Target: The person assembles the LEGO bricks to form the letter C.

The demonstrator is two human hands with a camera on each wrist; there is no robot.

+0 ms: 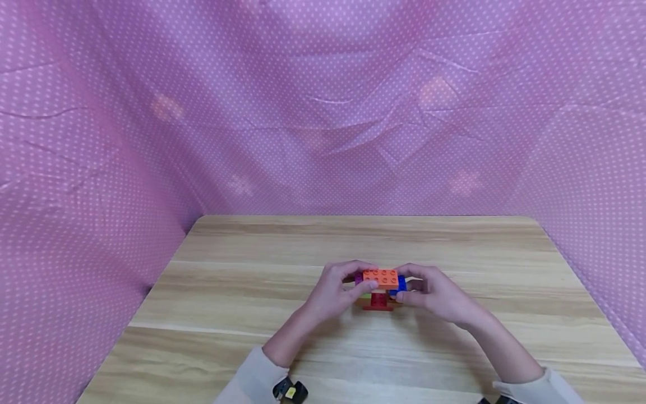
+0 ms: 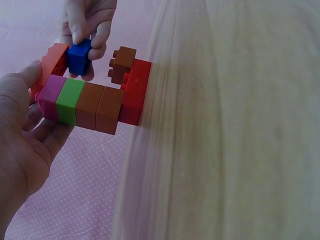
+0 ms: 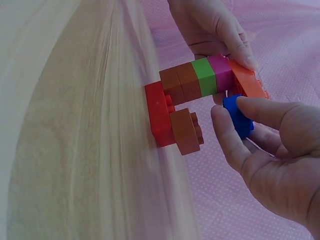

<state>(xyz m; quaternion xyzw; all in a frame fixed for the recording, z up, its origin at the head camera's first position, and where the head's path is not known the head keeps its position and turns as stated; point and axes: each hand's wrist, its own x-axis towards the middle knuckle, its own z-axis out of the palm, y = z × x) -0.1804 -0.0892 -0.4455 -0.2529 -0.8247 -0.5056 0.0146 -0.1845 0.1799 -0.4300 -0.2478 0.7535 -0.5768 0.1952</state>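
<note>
On the table, a red brick is the base of a toy-brick build. From one end rises a column of two brown bricks, a green brick and a purple brick. A single brown brick sits on the base's other end, studs up. Across the column's top lies an orange brick, reaching out sideways. My left hand grips this orange brick between thumb and fingers. With thumb and fingertips my right hand pinches a blue brick beneath the orange brick's overhanging end, above the single brown brick.
The build stands on a light wood-grain table. Pink dotted cloth hangs behind the table and along both sides. Dark devices are strapped at the wrists, by the pale sleeves.
</note>
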